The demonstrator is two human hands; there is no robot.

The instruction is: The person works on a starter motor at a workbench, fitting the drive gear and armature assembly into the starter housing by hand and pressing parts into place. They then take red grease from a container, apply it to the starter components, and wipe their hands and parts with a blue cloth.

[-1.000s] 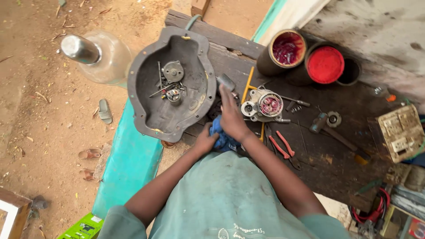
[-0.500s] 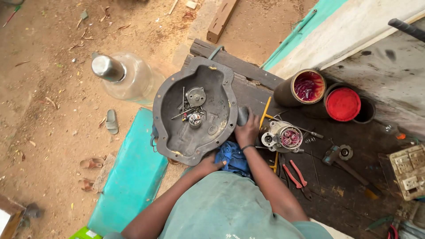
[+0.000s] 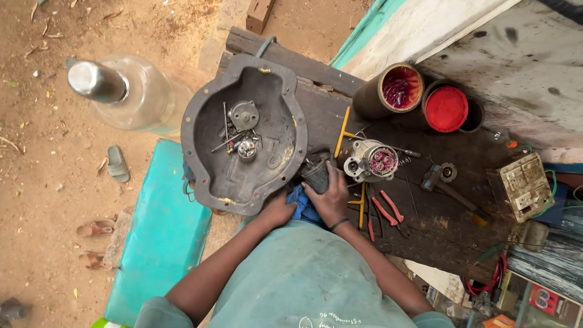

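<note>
My right hand (image 3: 332, 198) grips a dark cylindrical metal part (image 3: 317, 174) at the near edge of a dark wooden bench (image 3: 425, 218). My left hand (image 3: 276, 209) is closed on a blue cloth (image 3: 302, 203) that lies between both hands, just under the part. To the left, touching the bench, sits a large grey metal housing cover (image 3: 200, 127) holding screws, rods and a small round piece. Right of my hands lies a small motor with copper windings (image 3: 371, 161).
Red-handled pliers (image 3: 388, 212), a yellow-handled tool (image 3: 342, 132), a hammer (image 3: 452, 188), a tin of wire (image 3: 398, 88) and a red lid (image 3: 445, 108) lie on the bench. A turquoise bench (image 3: 158, 237) stands lower left. A glass bottle (image 3: 121, 91) stands on the dirt.
The view has shifted, with the bench now lower and to the right. My right hand drew back from reaching over the bench and now closes on the dark part near the cloth.
</note>
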